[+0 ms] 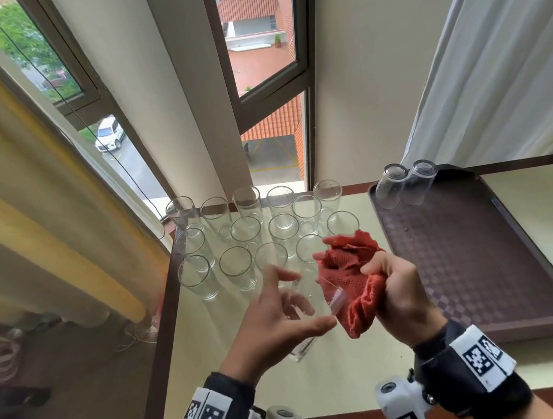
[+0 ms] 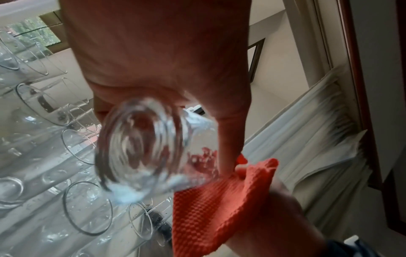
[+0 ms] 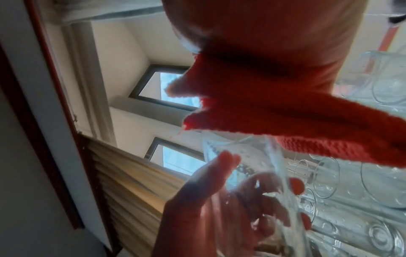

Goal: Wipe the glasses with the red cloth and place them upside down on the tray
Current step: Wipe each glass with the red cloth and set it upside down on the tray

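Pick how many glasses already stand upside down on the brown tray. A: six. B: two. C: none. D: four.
B: two upside-down glasses stand side by side at the far left corner of the tray, and nothing else rests on it.

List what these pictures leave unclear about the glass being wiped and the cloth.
- Held glass: its rim, head view, hidden by the red cloth.
- Same glass, both wrist views: motion-blurred.
- Right hand grip: fingers buried in cloth.
- Left hand: fingertips seen only through glass.
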The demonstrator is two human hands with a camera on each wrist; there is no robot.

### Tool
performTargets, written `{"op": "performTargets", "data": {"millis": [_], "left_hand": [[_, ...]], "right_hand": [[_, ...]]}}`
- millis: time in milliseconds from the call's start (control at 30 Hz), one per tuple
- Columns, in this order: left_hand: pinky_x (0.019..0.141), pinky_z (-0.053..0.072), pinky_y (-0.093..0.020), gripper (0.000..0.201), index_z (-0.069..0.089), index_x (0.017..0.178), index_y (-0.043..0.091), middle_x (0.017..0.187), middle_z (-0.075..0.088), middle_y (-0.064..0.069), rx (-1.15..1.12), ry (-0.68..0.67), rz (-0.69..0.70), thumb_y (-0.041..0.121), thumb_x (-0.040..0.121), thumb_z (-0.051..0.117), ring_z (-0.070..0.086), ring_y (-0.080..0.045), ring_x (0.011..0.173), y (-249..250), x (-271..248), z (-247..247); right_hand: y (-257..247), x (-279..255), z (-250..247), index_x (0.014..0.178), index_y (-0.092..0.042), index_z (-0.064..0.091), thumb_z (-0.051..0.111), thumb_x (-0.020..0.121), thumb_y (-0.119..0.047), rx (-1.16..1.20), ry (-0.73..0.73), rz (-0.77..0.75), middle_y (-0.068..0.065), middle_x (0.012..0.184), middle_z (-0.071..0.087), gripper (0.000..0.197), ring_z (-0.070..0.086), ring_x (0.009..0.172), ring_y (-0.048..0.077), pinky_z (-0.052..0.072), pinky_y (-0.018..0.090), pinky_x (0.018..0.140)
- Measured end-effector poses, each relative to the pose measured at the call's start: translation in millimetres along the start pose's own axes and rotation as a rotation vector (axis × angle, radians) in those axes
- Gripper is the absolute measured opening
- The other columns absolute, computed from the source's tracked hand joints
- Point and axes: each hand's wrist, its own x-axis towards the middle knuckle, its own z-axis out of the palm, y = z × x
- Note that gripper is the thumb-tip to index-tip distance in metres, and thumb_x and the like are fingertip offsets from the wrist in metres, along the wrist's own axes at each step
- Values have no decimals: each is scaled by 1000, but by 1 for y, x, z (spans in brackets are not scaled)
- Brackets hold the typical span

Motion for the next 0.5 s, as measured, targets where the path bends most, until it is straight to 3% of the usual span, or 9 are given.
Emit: {"op": "performTargets", "data": {"millis": [100, 200, 300, 367, 467, 500], "left_hand": [[61, 51, -34, 65, 48, 102, 39, 82, 72, 0, 82, -43, 30, 53, 51, 84, 57, -13, 60, 6, -4, 1], [62, 52, -36, 59, 50, 99, 37, 78, 69, 6, 237, -11, 102, 50, 50, 81, 59, -15, 60, 13, -6, 3], [59, 50, -29, 57, 52, 97, 38, 75, 70, 8, 264, 58, 124, 48, 48, 80, 58, -8, 58, 20, -7, -1], [59, 47, -24, 53, 55, 93, 37, 73, 71, -1, 145, 51, 78, 40, 48, 83, 57, -8, 57, 22, -6, -7], [70, 50, -36, 59, 55, 96, 19, 77, 69, -29, -177, -41, -69, 22, 47, 88, 59, -23, 66, 20, -3, -14], [72, 50, -40, 64, 53, 99, 12, 76, 67, -33, -238, -66, -97, 19, 47, 89, 58, -26, 70, 19, -2, -16]], "right_hand": [[4, -5, 6, 128, -13, 61, 42, 69, -15, -183, -148, -23, 13, 130, 64, 62, 57, 126, 27, 44, 42, 104], [7, -4, 17, 130, -24, 57, 53, 69, -34, -397, -230, -42, 1, 131, 62, 61, 57, 124, 12, 42, 30, 106], [6, 2, 24, 131, -32, 52, 57, 68, -39, -562, -248, -47, -2, 123, 62, 64, 61, 102, 4, 45, 23, 94], [8, 3, 26, 135, -30, 50, 55, 72, -33, -635, -244, -82, -2, 118, 62, 63, 59, 87, -3, 43, 16, 84], [11, -2, 27, 136, -26, 53, 56, 80, -35, -685, -245, -206, -5, 124, 63, 57, 60, 106, 0, 43, 14, 93], [12, -4, 27, 135, -26, 54, 58, 81, -38, -687, -248, -252, -4, 127, 62, 56, 59, 112, 4, 43, 16, 96]]}}
